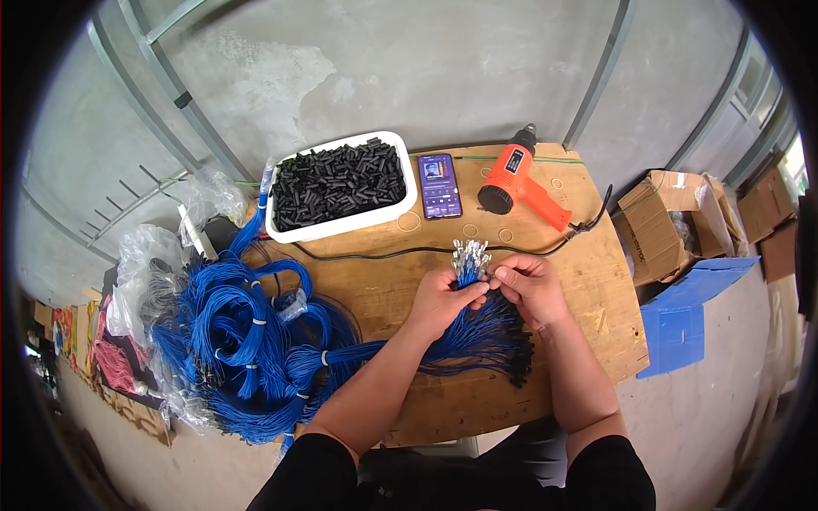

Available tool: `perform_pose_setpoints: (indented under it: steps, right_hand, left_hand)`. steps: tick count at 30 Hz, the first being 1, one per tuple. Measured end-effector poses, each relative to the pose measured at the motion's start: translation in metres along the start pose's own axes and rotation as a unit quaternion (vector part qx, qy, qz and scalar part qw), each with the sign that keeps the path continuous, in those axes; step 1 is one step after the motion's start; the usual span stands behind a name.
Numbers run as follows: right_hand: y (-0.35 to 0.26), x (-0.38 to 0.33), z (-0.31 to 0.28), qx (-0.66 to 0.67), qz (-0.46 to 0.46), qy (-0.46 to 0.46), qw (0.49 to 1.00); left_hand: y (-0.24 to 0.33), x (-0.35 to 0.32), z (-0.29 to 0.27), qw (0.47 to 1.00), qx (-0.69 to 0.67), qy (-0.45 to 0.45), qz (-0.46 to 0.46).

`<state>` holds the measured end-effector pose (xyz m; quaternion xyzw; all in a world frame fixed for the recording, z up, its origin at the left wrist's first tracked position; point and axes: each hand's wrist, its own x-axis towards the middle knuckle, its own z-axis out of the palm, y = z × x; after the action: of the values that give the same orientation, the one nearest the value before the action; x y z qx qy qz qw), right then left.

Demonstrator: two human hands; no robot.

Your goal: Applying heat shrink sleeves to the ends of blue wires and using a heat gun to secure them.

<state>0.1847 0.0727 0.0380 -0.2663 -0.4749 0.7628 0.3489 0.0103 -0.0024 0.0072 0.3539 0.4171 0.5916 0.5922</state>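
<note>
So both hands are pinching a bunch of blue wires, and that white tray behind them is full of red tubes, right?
Not quite. The head view shows the white tray full of black tubes, not red. The rest stands: the left hand and right hand both pinch the bunch of blue wires.

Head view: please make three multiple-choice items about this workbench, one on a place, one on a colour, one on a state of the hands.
1. Where does the phone lie?
A. between the white tray and the heat gun
B. on the cardboard box
C. under the wire coils

2. What colour are the wires in the hands?
A. red
B. blue
C. green

3. How do the hands meet the wire bunch?
A. both lie flat, away from it
B. only the left touches it
C. left hand and right hand both grip it

Answers: 1 A, it rests between the white tray and the orange heat gun; 2 B, the wires are blue with metal tips; 3 C, fingers of both close on the bunch.
</note>
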Motion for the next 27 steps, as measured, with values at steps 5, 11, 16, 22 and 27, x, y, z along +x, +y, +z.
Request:
perform_pose_setpoints:
  steps: [5,11,16,22,27]
  right_hand:
    - [0.005,0.002,-0.004,0.015,0.017,0.012,1.0]
    - [0.006,0.015,-0.031,0.302,0.034,0.078,0.95]
    - [0.013,0.017,-0.031,0.21,0.027,0.091,0.973]
    - [0.004,0.01,-0.01,0.154,0.041,0.057,0.986]
    - [0.004,0.005,0.004,0.039,0.025,0.045,0.998]
  left_hand:
    - [-0.004,0.001,-0.002,1.0,-0.004,0.014,0.006]
    - [0.0,0.004,-0.004,0.995,-0.068,0.067,-0.025]
    - [0.001,0.004,-0.005,0.995,-0.07,0.071,-0.028]
    - [-0.001,0.004,-0.006,0.995,-0.065,0.079,-0.016]
    - [-0.001,0.003,-0.004,0.996,-0.032,0.08,-0.003]
